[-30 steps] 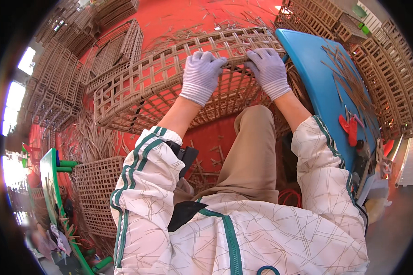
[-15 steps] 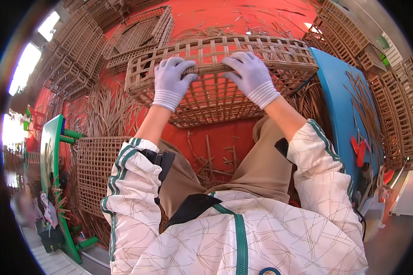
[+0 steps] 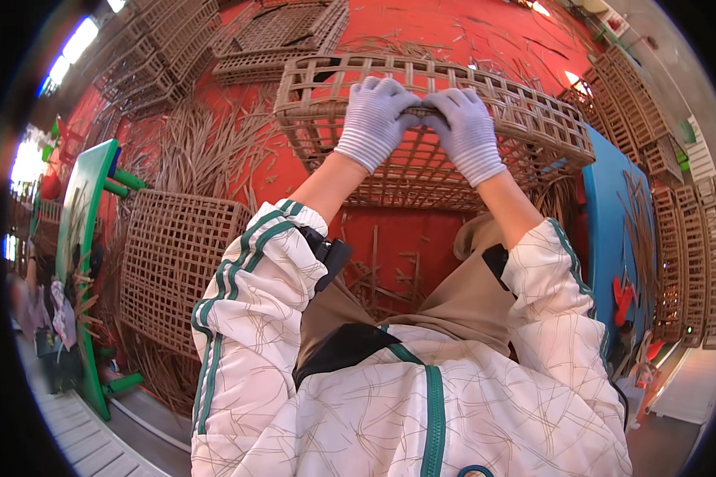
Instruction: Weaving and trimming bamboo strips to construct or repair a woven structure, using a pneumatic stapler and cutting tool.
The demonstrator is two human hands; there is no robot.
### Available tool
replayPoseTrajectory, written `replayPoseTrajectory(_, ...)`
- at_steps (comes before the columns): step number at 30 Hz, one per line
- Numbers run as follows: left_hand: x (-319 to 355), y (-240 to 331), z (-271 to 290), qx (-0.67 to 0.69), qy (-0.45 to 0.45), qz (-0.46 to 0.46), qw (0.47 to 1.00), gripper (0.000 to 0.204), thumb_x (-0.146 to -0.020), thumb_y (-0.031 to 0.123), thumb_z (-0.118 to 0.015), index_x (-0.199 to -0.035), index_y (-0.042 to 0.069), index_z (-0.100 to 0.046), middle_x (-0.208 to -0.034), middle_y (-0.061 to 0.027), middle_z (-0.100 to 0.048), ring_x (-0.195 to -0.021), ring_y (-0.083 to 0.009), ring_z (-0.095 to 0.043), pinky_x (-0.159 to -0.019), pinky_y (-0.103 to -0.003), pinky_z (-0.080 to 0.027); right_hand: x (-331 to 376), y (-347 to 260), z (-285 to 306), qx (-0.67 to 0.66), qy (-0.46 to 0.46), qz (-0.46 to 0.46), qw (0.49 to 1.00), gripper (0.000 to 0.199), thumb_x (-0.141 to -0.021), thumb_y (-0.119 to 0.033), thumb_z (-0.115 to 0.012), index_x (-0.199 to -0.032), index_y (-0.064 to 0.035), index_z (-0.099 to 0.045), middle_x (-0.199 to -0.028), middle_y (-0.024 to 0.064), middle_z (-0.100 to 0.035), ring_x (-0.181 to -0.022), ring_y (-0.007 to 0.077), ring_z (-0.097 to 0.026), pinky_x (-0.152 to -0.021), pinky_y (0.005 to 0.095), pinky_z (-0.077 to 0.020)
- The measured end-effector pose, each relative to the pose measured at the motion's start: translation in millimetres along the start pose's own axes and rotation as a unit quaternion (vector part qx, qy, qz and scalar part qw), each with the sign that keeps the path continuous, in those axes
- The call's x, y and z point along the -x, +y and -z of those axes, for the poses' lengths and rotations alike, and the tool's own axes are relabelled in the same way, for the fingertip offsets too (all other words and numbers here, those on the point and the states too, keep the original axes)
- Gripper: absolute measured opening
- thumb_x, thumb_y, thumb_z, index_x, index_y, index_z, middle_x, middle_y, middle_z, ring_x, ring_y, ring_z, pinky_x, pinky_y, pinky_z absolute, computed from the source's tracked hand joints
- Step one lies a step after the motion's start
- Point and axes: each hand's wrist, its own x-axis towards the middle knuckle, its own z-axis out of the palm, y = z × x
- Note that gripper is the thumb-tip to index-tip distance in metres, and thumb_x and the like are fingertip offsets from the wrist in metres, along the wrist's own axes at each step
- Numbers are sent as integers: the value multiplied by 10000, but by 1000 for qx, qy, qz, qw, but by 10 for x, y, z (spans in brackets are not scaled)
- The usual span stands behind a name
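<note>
A brown lattice-woven basket stands tilted in front of me, its open weave showing the red floor behind. My left hand, in a pale lavender knit glove, grips its near upper rim with fingers curled over the edge. Close beside it, my right hand in a matching glove pinches the same rim, the fingertips of both hands nearly meeting. Whatever thin strand may lie between the fingertips is hidden by the gloves.
Loose brown strips lie heaped on the red floor to the left. A lattice panel leans by a green stool. On the right, a blue board carries strips and red-handled cutters. Stacked baskets stand around.
My left hand has slid right along the rim toward my right hand, closing the gap between them. The view has shifted, so the basket sits farther right in it.
</note>
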Motion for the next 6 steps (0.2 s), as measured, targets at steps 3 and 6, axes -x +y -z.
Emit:
replayPoseTrajectory(3,112,-152,283,-77,22,-11,997,280,-757,349,-810,-1006,231,-759,-1002,2,-650,-1034,-251,-578,-931,-447,-417,-34,-46,72,21,-68,-48,996,284,-773,-153,-794,-1037,-109,-700,-1010,57,-679,-970,301,-619,-870,409,-525)
replayPoseTrajectory(6,421,-699,667,-90,6,37,995,402,-773,405,-803,-1150,288,-723,-1105,9,-637,-1148,-256,-534,-968,-486,-395,-196,-255,13,-16,-56,-6,998,273,-822,-189,-779,-1076,-122,-701,-1061,65,-679,-1036,310,-626,-897,407,-523)
